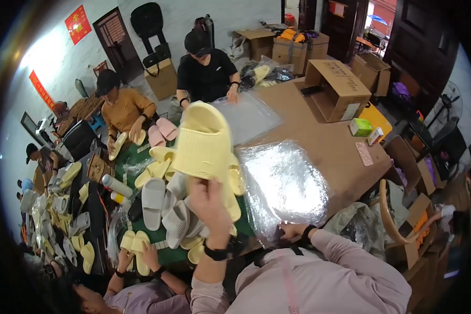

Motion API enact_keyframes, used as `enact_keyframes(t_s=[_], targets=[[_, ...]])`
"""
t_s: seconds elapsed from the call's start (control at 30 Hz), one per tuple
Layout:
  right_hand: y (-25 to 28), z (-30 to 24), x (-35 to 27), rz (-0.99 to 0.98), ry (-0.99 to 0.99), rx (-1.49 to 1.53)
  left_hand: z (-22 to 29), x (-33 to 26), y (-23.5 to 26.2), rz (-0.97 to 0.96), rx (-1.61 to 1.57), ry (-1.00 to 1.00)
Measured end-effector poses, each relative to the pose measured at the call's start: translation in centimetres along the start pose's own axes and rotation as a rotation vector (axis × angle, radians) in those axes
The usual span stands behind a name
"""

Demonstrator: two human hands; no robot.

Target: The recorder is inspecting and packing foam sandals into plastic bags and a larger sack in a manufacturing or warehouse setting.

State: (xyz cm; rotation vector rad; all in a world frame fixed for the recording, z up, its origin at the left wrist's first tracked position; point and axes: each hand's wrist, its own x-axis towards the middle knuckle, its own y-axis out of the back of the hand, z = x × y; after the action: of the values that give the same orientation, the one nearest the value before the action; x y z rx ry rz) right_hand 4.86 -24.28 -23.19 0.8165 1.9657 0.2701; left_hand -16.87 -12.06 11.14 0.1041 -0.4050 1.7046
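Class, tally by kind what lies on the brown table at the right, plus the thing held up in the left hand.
Yellow slipper, in left hand: 1
Clear bags, near bag pile and far bag pile: 2
Large open cardboard box: 1
Small boxes, green box and white box: 2
Pink flat strip: 1
Total: 7

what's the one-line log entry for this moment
left hand: holds yellow slipper raised | right hand: on clear plastic bags | surface: cardboard-covered table | nearby: slipper pile
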Motion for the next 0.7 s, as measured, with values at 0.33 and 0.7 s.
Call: enact_keyframes(t_s=[0.33,0.7], targets=[[0.0,0.1,-0.1,0.033,0.112,-0.017,-19.6,-10.0,-8.7,-0.619,0.184,0.438],[7.0,0.3,-4.7,0.384,0.127,0.074,-25.7,-14.7,-1.4,-1.331,0.921,0.301]])
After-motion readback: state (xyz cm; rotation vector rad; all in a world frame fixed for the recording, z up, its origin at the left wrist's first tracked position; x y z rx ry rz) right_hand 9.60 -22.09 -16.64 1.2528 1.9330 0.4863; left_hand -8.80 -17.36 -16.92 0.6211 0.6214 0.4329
